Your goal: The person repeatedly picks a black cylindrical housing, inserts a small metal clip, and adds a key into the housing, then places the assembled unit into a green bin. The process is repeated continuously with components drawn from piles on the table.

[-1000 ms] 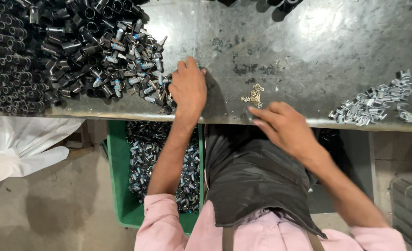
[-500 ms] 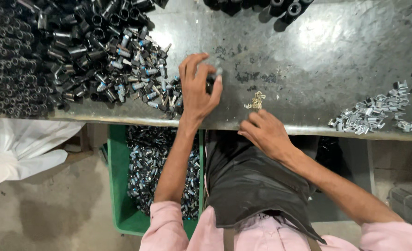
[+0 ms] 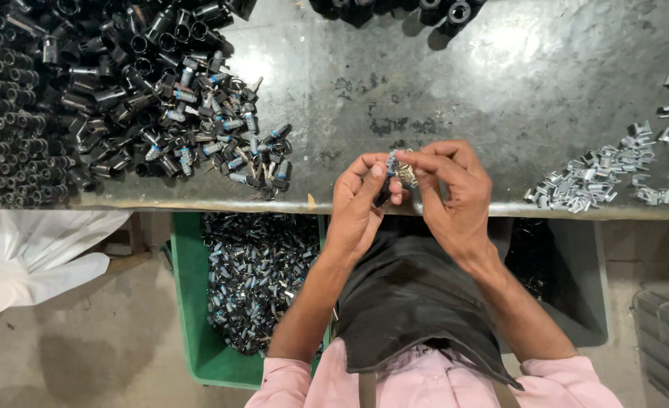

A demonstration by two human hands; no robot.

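A: Scene, big to small: scuffed grey metal bench (image 3: 516, 68); heap of black plastic tube parts (image 3: 85, 91) top left; green plastic crate (image 3: 191, 317) full of dark blue-banded parts under the front edge; scatter of small silver metal clips (image 3: 599, 177) at right.

B: Hands?

A: Both raised just above the bench's front edge, fingertips meeting. Left hand (image 3: 361, 208) pinches a small dark cylindrical part with a blue band (image 3: 389, 168). Right hand (image 3: 451, 189) pinches a small brass-coloured metal piece (image 3: 408, 175) pressed against it. Both hands grasping, neither released.

B: Risks?

A: My read: both pieces are tiny, held by fingertips only, right over the bench edge. A slip likely sends either one into the lap apron or the crate. The brass piece could also go in skewed; fingers hide the joint.

B: Orientation?

A: Long axis of the cylinder runs roughly upright in view, tilted slightly, blue end away from the person. Lower end hidden behind the left fingers.
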